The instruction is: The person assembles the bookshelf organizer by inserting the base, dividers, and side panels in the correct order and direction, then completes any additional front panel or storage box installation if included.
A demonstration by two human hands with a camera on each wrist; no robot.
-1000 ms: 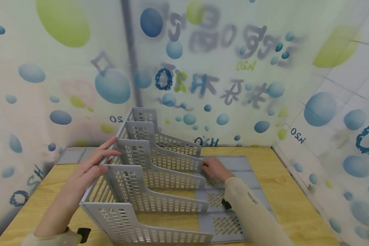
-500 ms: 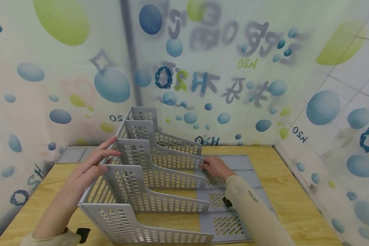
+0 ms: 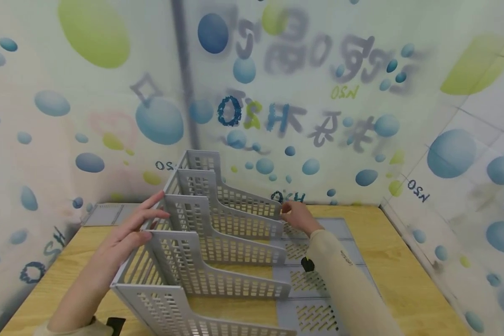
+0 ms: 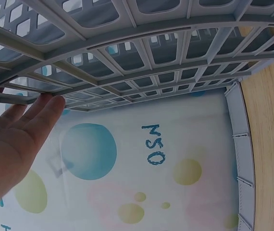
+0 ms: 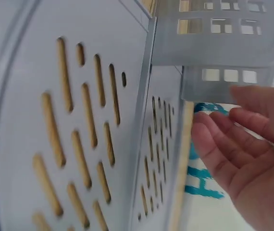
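Note:
A grey plastic file rack with several perforated dividers stands on the wooden table, its tall back to the left. My left hand rests on the top of that back, fingers extended over the bars and the thumb by a divider's upper corner. From behind, the left wrist view shows its fingertips against the slatted rack. Out at the low front corner of the farthest divider is my right hand. In the right wrist view the thumb of the right hand overlaps the divider's edge, fingers loosely bent and apart from it.
Grey flat panels with slanted slots lie joined on the table, right of the rack. Another grey panel lies at the back left corner. A wall printed with bubbles closes off the back and sides.
My right hand has let go of the second-farthest divider's front end and moved back to the farthest one. The left hand stays on the rack; the head view has shifted slightly.

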